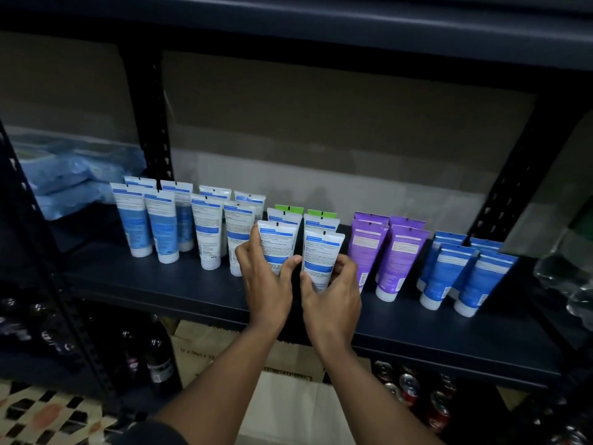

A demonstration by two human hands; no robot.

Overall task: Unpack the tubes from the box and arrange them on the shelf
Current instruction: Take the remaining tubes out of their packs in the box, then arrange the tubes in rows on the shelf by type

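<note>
Two white tubes with blue bands are held upright at the front of the dark shelf (160, 277), cap down, in the middle of the row. The left tube (278, 240) is grasped by the left hand (268, 284), fingers curled along its left edge and the thumb laid on its right. The right tube (323, 248) is clasped low down by the right hand (333, 295), thumb on one side and fingers wrapped round the other. Behind them, more white tubes and green-topped tubes (288, 209) are lined up. Purple tubes (398, 255) are stood just to the right and blue tubes (444, 271) further along.

The tubes are judged to be light, soft-walled plastic that gives under pressure, with a smooth skin that may slip. They are best taken near the stiffer cap end, as is done here, and squeezed gently, since a tube balanced on its cap can be knocked over easily and can topple its neighbours.

Printed panels and blocks of small text can be seen on every tube, but no brand or word can be read, as the lettering is too blurred.
</note>
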